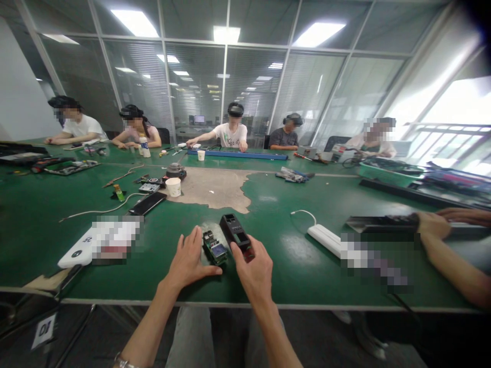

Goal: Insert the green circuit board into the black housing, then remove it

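- Green table (276,199): under everything.
- Black case (230,227): above it, pinched in the right hand (258,271); probably light, stiff, smooth; hold its long sides.
- Circuit board (215,249): beside the case, left hand (187,263) spread around it; likely fragile; grip its edges.

Electronics parts and a circuit board (215,249) cover a shared green worktable (291,197) in an office-like workshop, with glass partitions (253,87) rising across the upper frame.
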Motion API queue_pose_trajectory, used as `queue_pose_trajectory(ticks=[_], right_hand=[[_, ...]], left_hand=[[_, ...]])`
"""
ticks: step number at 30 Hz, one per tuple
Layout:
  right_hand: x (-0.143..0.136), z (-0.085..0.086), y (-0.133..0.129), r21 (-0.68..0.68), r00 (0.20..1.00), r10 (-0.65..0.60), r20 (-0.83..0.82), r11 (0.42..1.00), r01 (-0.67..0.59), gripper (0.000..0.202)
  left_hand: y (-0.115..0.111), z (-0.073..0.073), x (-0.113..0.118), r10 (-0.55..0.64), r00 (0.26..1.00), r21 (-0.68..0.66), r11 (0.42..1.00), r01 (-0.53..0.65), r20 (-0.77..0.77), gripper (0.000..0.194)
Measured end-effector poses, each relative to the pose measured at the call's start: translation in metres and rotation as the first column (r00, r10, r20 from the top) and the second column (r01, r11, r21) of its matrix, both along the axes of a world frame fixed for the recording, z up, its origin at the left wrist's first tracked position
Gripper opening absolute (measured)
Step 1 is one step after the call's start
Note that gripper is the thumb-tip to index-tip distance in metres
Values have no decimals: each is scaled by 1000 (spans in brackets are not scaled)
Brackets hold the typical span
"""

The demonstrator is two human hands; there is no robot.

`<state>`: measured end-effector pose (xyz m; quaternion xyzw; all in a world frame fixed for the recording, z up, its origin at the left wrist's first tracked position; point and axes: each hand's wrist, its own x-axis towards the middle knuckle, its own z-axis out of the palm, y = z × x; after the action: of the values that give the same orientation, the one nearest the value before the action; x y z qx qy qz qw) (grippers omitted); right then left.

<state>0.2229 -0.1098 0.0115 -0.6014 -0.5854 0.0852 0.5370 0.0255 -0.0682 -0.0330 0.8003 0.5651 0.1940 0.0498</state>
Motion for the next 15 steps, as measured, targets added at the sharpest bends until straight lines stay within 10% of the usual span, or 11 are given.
queue_pose_trajectory(ticks=[15], right_hand=[[37, -34, 2, -111, 982, -110, 154, 986, 128, 40]], left_hand=[[-1, 4, 2, 1, 1000, 40, 999, 0, -16, 109]])
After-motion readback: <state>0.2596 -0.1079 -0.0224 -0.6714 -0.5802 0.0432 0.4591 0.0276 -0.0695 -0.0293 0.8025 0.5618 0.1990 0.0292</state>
